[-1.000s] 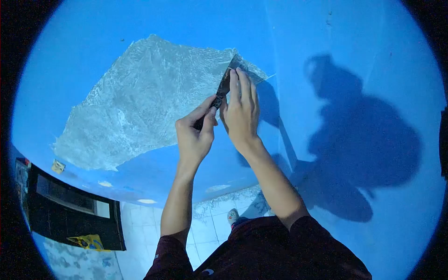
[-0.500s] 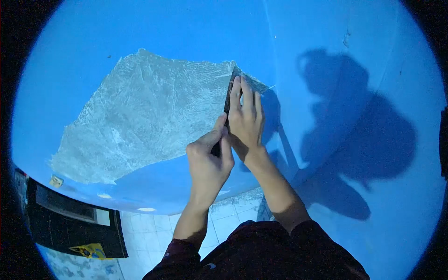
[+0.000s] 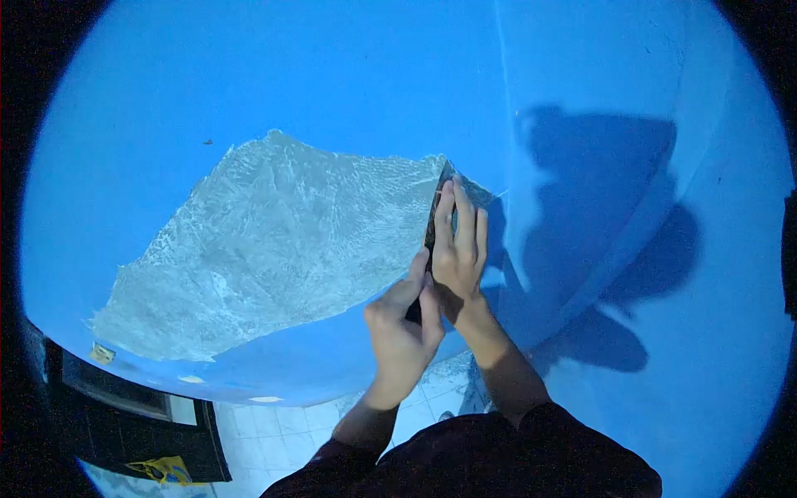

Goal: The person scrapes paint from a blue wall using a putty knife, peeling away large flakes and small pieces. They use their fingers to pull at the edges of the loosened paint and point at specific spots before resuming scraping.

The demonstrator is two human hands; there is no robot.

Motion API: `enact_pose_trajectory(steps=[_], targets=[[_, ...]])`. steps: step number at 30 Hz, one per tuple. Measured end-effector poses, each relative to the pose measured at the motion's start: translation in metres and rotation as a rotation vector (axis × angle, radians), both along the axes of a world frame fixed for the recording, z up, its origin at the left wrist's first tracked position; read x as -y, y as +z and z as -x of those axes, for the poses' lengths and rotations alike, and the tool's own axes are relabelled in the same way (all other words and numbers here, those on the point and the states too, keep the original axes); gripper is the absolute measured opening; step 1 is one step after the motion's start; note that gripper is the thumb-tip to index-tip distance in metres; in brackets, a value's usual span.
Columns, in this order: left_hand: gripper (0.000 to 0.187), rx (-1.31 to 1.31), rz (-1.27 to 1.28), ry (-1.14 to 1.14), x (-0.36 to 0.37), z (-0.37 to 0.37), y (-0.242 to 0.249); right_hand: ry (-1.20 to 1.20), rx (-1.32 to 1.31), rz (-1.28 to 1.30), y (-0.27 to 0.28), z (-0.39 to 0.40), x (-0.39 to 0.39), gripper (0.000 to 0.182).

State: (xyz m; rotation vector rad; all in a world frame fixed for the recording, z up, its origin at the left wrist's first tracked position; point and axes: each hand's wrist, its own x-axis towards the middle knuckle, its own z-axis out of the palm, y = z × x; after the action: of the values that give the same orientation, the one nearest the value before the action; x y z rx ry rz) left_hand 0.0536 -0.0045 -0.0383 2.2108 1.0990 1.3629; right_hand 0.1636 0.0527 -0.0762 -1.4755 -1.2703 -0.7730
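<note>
A rough grey patch (image 3: 274, 241) with pale streaks spreads across the blue wall (image 3: 374, 66). At its right end, a dark flat-bladed scraper (image 3: 431, 228) stands with its long edge along the wall. My left hand (image 3: 403, 324) is closed around the lower end of this scraper, thumb and forefinger pointing up along it. Above and to the right, my right hand (image 3: 458, 257) lies with its fingers stretched flat over the blade, pressing it to the wall. Its thumb is hidden, and so is much of the tool beneath both hands.
A wall corner (image 3: 505, 83) runs just right of the patch, with my shadow (image 3: 598, 191) on the adjoining blue wall. Below are pale floor tiles (image 3: 274, 436), a dark piece of furniture (image 3: 108, 423) and a yellow item (image 3: 166, 469). A small pale block (image 3: 102, 354) sits below the patch.
My view has tilted, so wall, patch and hands appear lower and further right. Both hands and the scraper keep about the same place on the patch. My shadow has changed shape.
</note>
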Motion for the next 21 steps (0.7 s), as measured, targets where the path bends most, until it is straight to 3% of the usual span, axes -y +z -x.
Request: enact_pose_trajectory(steps=[3, 6, 11, 13, 17, 21], targets=[[0.029, 0.137, 0.004, -0.019, -0.009, -0.003, -0.01, -0.048, 0.051, -0.112, -0.004, -0.004, -0.01, 0.038], [0.03, -0.023, 0.055, -0.036, -0.004, 0.009, 0.015, -0.041, 0.01, -0.109, 0.005, 0.002, -0.007, 0.035], [0.028, -0.031, -0.016, -0.059, -0.022, 0.024, 0.009, 0.059, -0.107, -0.032, 0.001, 0.008, -0.001, 0.05], [0.028, -0.005, 0.135, -0.055, -0.029, 0.033, 0.011, 0.097, -0.14, 0.022, -0.003, 0.006, 0.009, 0.055], [0.025, 0.018, -0.016, -0.116, -0.05, 0.052, 0.021, 0.197, -0.177, 0.013, -0.043, 0.02, 0.039, 0.049], [0.024, -0.177, -0.064, -0.096, -0.053, 0.056, 0.056, 0.419, -0.158, 0.157, -0.098, 0.061, 0.06, 0.038]])
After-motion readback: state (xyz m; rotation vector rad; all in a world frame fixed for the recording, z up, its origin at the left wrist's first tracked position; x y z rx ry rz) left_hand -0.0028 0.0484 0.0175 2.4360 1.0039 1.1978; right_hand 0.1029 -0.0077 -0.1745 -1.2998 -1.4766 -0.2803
